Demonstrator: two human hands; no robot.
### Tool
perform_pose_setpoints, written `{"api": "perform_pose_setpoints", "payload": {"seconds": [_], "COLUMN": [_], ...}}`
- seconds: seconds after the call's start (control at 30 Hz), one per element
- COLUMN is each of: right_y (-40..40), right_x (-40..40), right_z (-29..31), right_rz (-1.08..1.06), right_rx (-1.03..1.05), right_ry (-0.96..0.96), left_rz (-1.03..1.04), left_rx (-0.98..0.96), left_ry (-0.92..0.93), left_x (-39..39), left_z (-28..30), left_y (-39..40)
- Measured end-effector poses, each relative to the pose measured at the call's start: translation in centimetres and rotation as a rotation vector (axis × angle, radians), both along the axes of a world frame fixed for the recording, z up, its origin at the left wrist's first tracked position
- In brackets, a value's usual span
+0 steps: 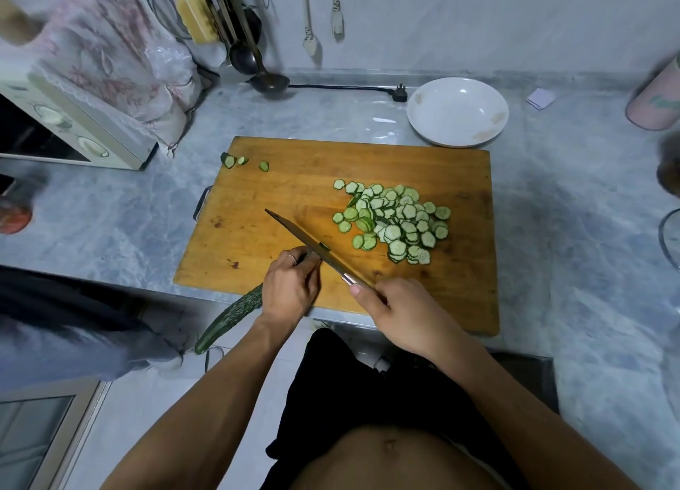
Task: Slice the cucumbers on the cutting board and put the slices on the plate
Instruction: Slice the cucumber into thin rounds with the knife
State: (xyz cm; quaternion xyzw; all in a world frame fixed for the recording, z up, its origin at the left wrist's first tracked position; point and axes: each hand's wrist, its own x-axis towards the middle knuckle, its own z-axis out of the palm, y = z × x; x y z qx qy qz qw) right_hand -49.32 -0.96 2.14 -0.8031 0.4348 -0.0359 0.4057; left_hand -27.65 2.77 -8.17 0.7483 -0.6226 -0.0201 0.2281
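Beyond the board (294,180), plate (457,111), no slices

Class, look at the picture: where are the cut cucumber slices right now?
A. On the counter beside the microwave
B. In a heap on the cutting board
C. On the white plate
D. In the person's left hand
B. The slices lie heaped on the cutting board, right of the knife; the plate holds none.

bare forearms, thin ring (291,257) on left grip (290,287), black shorts (368,390)
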Motion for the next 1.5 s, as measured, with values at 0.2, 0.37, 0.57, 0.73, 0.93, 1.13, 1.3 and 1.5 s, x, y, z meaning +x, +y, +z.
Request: {"api": "perform_pose_setpoints", "payload": {"seconds": [0.2,0.37,0.57,0.73,0.93,1.13,1.3,1.5], "right_y": [0.1,0.3,0.2,-0.1,-1.7,-1.9,-1.4,-1.8], "right_x": [0.4,0.6,0.9,1.0,1.7,2.6,2.6,1.2], "right_z": [0.2,0.5,0.3,-0.1,-0.5,-2.1,-2.6,-2.3], "right_rz": [-0.029,-0.037,-0.048,-0.049,-0.071,-0.079,-0.08,-0.076], "right_rx": [-0.001,-0.01,0.042,0.038,0.113,0.079,0.048,0.039], "right_ry": [0.015,0.041,0.059,0.031,-0.033,-0.041,-0.021,-0.034], "left_rz": [0.002,0.007,0.007,0.008,0.011,0.009,0.016,0.018], "left_rx": [-0.006,0.004,0.021,0.003,-0.017,-0.03,-0.053,-0.084], "left_ry": [-0.006,-0.006,0.015,-0.005,-0.01,-0.032,-0.031,0.0], "left_x": [0.1,0.0,0.0,0.1,0.2,0.3,0.3,0.3], "left_z": [-0.1,0.1,0.3,0.2,-0.5,-0.8,-0.9,-1.2], "left_y": [0.0,0.0,0.0,-0.2,-0.3,-0.4,-0.3,-0.2]}}
